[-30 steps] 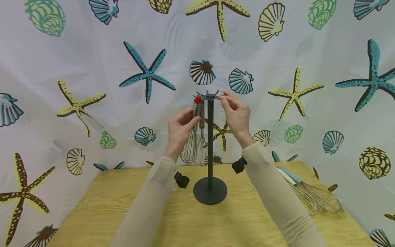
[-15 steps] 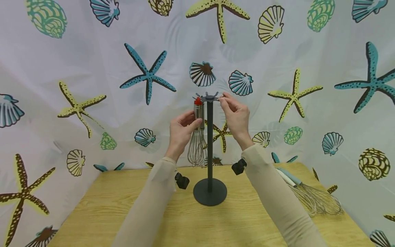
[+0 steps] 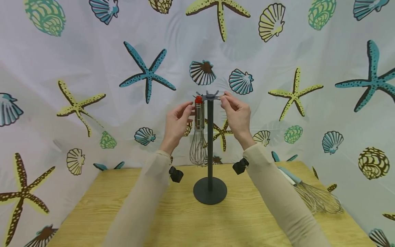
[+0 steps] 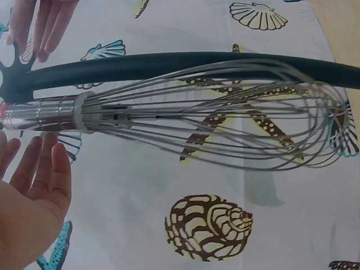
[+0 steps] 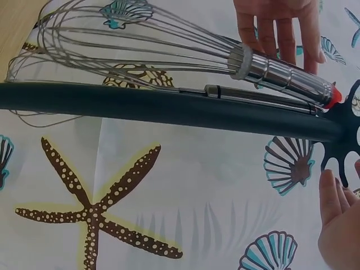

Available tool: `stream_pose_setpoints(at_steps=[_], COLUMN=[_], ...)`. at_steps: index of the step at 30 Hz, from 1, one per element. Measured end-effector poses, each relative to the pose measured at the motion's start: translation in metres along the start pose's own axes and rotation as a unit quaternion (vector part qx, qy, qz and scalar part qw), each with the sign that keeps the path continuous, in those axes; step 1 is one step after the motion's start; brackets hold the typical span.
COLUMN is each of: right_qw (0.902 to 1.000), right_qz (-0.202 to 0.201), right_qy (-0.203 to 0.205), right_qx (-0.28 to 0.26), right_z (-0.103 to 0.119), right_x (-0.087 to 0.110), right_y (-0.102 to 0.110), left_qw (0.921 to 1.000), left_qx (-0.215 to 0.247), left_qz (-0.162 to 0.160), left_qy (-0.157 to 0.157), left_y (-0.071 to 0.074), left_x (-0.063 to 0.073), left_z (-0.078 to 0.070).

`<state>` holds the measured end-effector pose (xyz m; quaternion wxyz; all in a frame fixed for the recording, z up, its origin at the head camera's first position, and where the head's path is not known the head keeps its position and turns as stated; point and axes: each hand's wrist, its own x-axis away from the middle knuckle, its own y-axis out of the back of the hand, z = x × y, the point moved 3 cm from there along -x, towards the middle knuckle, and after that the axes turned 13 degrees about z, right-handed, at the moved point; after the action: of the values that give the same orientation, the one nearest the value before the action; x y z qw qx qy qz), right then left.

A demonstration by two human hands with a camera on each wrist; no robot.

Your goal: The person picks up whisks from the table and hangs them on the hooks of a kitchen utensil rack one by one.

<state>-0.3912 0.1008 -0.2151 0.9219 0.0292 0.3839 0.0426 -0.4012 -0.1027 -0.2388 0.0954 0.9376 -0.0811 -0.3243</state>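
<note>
A metal whisk with a red end cap (image 3: pixel 198 116) hangs from the left side of a black hook stand (image 3: pixel 210 147), wires down. Behind it hangs a second, slimmer metal whisk (image 5: pixel 261 101), partly hidden by the pole in the right wrist view. My left hand (image 3: pixel 176 125) is just left of the red-capped handle, fingers loosely bent and apart from it; the left wrist view shows the fingertips (image 4: pixel 59 157) below the handle. On the other side, my right hand (image 3: pixel 237 115) pinches a hook arm of the stand's top between thumb and fingers.
Two more whisks (image 3: pixel 321 197), one with a white handle and one with a light blue handle, lie on the right side of the wooden table (image 3: pixel 123 202). The stand's round base (image 3: pixel 210 197) rests mid-table. A curtain printed with shells and starfish surrounds the table.
My left hand has let go of the red-capped whisk and drawn slightly left. The whisk, tilted at first, now hangs nearly straight. My right hand stays at the hook arm.
</note>
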Motion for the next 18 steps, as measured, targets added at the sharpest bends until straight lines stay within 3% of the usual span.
stream_pose_setpoints(at_steps=[9,18], right_qw=[0.9987,0.9916], right_qz=[0.0,0.003], right_qy=[-0.015,-0.094], right_qx=[-0.049,-0.088], right_z=[-0.008,-0.041], right_x=[0.008,0.047], right_y=[0.014,0.045], left_qw=[0.9997,0.9999], left_qx=[-0.015,-0.015], left_qz=[-0.02,-0.009], left_qy=[0.003,0.0], left_y=[0.009,0.014], left_x=[-0.01,-0.02], left_z=[-0.011,-0.018])
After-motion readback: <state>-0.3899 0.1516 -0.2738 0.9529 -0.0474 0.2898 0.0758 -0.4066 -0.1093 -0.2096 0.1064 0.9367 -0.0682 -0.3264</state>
